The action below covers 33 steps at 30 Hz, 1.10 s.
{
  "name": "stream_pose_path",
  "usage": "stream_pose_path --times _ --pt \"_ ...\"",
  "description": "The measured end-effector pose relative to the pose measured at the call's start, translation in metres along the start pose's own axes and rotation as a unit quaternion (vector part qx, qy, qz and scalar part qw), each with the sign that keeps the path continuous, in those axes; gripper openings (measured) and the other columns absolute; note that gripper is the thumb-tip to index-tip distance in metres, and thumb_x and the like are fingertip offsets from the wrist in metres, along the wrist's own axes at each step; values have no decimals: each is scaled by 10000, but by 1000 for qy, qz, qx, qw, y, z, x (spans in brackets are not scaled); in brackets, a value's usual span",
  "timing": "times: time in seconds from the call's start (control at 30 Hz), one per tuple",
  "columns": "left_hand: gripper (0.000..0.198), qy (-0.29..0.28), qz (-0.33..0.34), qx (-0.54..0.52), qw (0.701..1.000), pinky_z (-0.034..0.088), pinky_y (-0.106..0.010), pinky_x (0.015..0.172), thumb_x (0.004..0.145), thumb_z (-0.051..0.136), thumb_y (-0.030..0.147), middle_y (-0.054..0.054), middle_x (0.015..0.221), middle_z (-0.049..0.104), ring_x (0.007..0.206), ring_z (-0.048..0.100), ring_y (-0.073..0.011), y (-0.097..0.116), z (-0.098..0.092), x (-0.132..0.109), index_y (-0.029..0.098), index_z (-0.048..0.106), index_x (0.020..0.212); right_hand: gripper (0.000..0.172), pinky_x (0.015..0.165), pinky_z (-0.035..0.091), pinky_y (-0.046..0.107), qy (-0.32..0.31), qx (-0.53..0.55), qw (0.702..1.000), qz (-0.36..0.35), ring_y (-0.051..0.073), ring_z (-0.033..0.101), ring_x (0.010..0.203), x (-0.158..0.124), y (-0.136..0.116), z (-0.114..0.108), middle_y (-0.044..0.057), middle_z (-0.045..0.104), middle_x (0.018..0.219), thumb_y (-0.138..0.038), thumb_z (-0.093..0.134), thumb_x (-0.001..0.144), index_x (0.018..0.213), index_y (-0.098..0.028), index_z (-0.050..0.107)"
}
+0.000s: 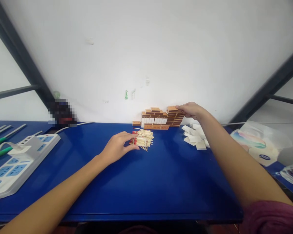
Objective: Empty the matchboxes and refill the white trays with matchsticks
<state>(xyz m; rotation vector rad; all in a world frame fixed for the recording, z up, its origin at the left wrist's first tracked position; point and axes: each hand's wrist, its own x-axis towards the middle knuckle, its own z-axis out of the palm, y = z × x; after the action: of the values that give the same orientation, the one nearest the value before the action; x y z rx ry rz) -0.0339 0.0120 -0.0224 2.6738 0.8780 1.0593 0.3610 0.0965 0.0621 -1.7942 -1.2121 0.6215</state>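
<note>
Across the blue bench [136, 182], loose matches [147, 135] in front of stacked matchboxes [156, 113]

Nearest me on the right I see a maroon sleeve [271, 216]; along the left lies a white power strip [45, 146] with a plug in it. Farther in, my two hands work well apart. The left hand [118, 144] reaches over the red-headed end of the matches, thumb and fingers parted around it and touching; I cannot tell whether it grips. Right of the matches, small white pieces [195, 136] lie heaped, with a tissue pack [265, 154] beyond them to the right. Farther back, the right hand [191, 110] pinches the right end of the top matchbox [172, 108], on the tall right-hand column of the stack. A single matchbox [136, 123] sits just left of the stack. Behind everything rises a white wall [161, 48].
</note>
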Motion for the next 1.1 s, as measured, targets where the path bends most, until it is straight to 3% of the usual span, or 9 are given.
stream_pose_path --times 0.3,0.37,0.5,0.53,0.6,0.67,0.73,0.9,1.1 --pt "476 -12 -10 4 1000 580 -390 872 852 799 424 -87 1080 761 944 709 -235 5 -1 0 217 716 1272 320 580 402 320 26 -139 990 9 149 497 618 -11 -3 -4 93 670 777 -443 756 857 757 -149 681" --pt "483 -14 -15 2 1000 575 -391 882 853 800 430 -87 1087 762 950 707 -237 7 -2 -1 226 713 1282 297 591 414 319 38 -151 988 -15 156 512 624 -13 -3 -5 91 679 774 -421 737 863 749 -151 694" --pt "460 -2 -47 -16 999 562 -365 860 855 802 426 -70 1091 775 929 704 -225 4 -4 7 252 725 1274 243 642 452 306 140 -150 971 -120 199 602 717 -37 -4 12 94 714 794 -385 723 854 817 -146 735" --pt "443 7 -59 -26 998 560 -353 836 851 805 422 -62 1092 780 901 704 -217 2 -5 12 257 736 1256 269 642 456 300 131 -132 972 -144 203 611 720 -48 -5 21 91 717 783 -410 711 865 831 -146 745" --pt "424 26 -81 -48 995 550 -328 780 833 818 419 -48 1091 790 842 702 -203 -4 -7 25 264 755 1223 340 596 448 269 -9 -75 982 -172 178 596 670 -73 -8 44 72 703 743 -475 688 889 835 -148 767" --pt "451 26 -98 -72 992 533 -312 746 808 834 419 -34 1084 796 846 702 -201 -12 -6 41 273 757 1228 412 479 380 232 -176 14 973 -149 125 522 550 -94 -10 69 50 676 730 -543 612 945 924 -162 768" --pt "456 19 -114 -96 989 519 -306 747 789 845 401 -34 1021 801 885 705 -208 -20 -4 57 246 765 1211 385 399 282 207 -242 80 961 -110 89 440 470 -106 -11 91 21 624 664 -531 630 949 892 -167 741" --pt "498 11 -156 -150 976 508 -296 741 726 882 316 -46 900 791 843 705 -193 -29 13 79 167 764 1186 402 361 215 184 -228 152 960 -52 59 345 398 -103 -7 116 -41 464 467 -449 686 947 676 -165 600" --pt "492 13 -143 -165 976 517 -302 752 756 862 345 -57 916 795 843 705 -197 -22 28 85 168 762 1204 405 349 242 182 -230 172 953 -94 58 366 377 -104 1 102 -30 509 485 -482 621 975 721 -167 617"
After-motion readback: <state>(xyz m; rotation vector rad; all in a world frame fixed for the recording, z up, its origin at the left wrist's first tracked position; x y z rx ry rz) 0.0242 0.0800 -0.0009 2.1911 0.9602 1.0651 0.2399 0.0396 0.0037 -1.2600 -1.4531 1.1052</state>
